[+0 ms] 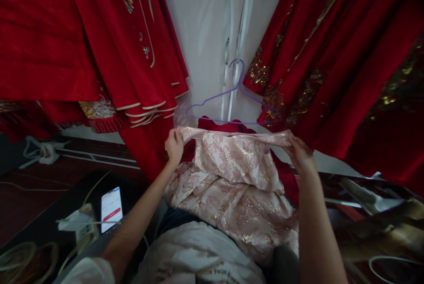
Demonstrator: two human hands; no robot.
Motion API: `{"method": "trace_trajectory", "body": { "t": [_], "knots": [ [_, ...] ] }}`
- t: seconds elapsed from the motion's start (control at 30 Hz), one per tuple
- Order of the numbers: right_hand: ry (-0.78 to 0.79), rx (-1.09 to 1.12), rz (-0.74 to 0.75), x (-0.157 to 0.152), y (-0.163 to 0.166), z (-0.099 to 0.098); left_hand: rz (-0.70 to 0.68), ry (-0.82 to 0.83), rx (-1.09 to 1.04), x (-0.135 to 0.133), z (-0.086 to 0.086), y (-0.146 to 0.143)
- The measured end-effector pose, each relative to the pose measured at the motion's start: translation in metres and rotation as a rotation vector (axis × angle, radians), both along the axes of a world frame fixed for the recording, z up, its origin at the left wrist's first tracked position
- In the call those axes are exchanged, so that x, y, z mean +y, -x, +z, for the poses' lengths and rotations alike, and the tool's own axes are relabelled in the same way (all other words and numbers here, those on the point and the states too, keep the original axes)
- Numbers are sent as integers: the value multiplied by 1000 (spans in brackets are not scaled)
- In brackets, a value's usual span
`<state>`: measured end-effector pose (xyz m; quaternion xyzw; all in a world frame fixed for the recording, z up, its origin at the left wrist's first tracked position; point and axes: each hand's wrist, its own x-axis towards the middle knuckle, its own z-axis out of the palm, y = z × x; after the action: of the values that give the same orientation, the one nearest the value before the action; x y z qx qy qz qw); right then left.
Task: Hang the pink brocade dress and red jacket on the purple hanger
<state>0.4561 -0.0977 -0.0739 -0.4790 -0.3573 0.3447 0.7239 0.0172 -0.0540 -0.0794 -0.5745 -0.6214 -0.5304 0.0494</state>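
Garment [236, 158] drawn out to full width

Holding up the pale pink garment in front of the body, its top edge pulled nearly straight from side to side. Pinching the left end of that edge with the left hand [174, 146], fingers and thumb closed on the cloth. Gripping the right end with the right hand [300, 153], closed in the same way, at about the same height and well apart from the other. Letting the lower part drop in broad folds toward the lap, gold flecks showing across the pattern. Wearing a white shirt [202, 248] with small lettering.

Facing a purple hanger [239, 84] just beyond the top edge, against white panels [198, 23]. Having red clothes [122, 58] with pale piping hanging on the left, and red gowns [331, 67] with gold sequins on the right. Partly covering some red cloth [286, 178] with the garment.

Having a phone [111, 206] lying with its screen lit near the left forearm, on a dark surface [74, 189], just beside a socket block [88, 231]. Passing clutter [380, 217] on the right, too blurred for naming.
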Motion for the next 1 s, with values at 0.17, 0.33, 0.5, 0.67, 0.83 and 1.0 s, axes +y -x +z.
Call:
{"method": "trace_trajectory", "body": {
  "t": [0.17, 0.33, 0.5, 0.67, 0.83, 1.0],
  "knots": [
    [-126, -104, 163, -14, 10, 20, -254, -249, 202, -27, 21, -57],
    [-226, -98, 306, -32, 32, 46, -686, -154, 647, 4, 73, -124],
    [-190, -41, 205, -18, 34, 39, -750, -18, 710, 17, 50, -142],
    [-176, 263, -282, 10, 11, 11, -779, -74, 668, -8, 40, -122],
    [-208, 319, -361, 14, -1, 1, -829, -49, 655, -22, 55, -110],
    [-264, 214, -291, 9, 3, 2, -819, -34, 631, -23, 55, -111]
  ]
}}
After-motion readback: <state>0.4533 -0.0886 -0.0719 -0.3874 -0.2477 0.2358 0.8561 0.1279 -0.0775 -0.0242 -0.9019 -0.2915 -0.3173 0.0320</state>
